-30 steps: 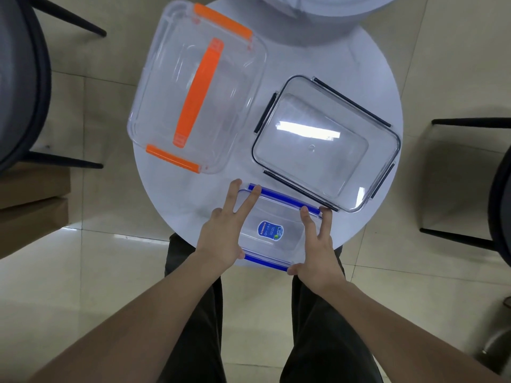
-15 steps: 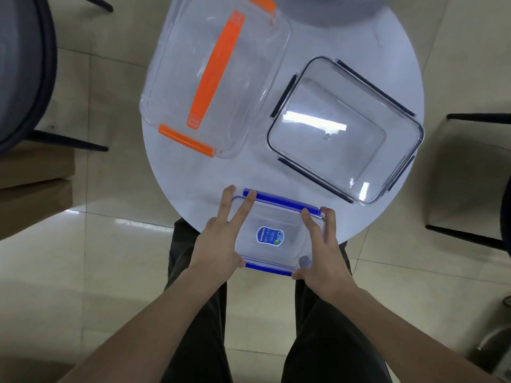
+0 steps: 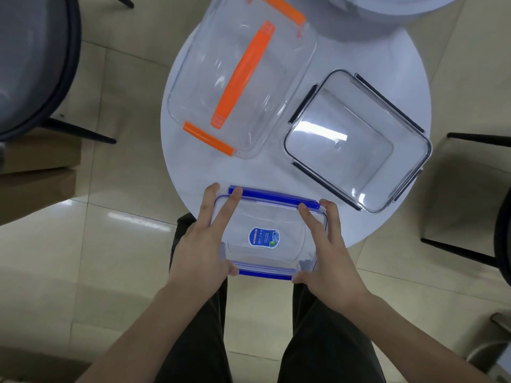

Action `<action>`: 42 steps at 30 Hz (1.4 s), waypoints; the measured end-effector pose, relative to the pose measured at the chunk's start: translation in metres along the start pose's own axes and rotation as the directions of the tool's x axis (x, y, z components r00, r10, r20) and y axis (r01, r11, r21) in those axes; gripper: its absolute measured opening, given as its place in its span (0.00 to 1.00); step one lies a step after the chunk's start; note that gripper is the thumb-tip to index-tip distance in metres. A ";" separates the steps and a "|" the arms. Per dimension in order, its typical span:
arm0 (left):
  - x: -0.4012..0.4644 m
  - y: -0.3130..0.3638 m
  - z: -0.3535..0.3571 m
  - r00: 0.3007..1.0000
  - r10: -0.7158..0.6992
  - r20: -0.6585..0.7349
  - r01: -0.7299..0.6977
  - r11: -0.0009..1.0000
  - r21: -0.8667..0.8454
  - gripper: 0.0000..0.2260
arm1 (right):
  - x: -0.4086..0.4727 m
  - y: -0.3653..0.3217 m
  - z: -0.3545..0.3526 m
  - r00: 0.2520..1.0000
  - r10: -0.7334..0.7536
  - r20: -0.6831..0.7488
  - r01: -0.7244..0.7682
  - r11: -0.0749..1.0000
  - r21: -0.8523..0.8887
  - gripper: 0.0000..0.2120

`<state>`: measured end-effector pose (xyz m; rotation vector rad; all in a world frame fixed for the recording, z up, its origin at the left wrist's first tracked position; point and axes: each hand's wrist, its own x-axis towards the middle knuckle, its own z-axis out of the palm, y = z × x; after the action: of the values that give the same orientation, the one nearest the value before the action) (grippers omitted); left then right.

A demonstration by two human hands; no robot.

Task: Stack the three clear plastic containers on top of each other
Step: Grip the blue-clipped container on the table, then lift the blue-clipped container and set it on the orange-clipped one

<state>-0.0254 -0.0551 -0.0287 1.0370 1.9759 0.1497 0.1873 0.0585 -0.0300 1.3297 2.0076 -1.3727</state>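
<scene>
Three clear plastic containers are on or over a round white table [image 3: 276,172]. The small one with blue clips and a blue label [image 3: 266,233] is held at the table's near edge, partly over my lap. My left hand [image 3: 204,241] grips its left side, and my right hand [image 3: 329,250] grips its right side. The large container with an orange handle and clips [image 3: 240,78] rests at the table's far left. The medium container with dark clips [image 3: 356,139] sits at the right.
A dark chair [image 3: 36,64] stands at the left, another chair's legs [image 3: 470,194] at the right. Cardboard boxes [image 3: 36,172] lie on the tiled floor at the left. A second white round surface [image 3: 392,12] overlaps the table's far edge.
Both hands have closed on the small blue-clipped container and drawn it toward me, off the table's near edge. The two larger containers have not moved on the table.
</scene>
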 end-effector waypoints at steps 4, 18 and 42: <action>-0.006 0.004 -0.019 0.999 0.007 -0.052 -0.008 0.999 -0.033 0.62 | -0.002 -0.017 -0.014 0.998 -0.061 0.001 0.061 0.998 -0.013 0.56; -0.014 0.025 -0.082 0.981 0.078 -0.177 -0.103 0.986 -0.131 0.61 | 0.001 -0.076 -0.089 0.950 -0.312 -0.007 0.308 0.942 -0.131 0.59; 0.048 0.029 -0.116 0.876 -0.133 -0.464 -0.056 0.927 -0.371 0.65 | 0.117 -0.131 -0.138 0.906 -0.018 -0.422 0.330 0.655 0.680 0.13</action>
<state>-0.1072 0.0293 0.0248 0.7488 2.2849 0.8052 0.0463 0.2251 0.0175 1.8914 1.8915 -2.3627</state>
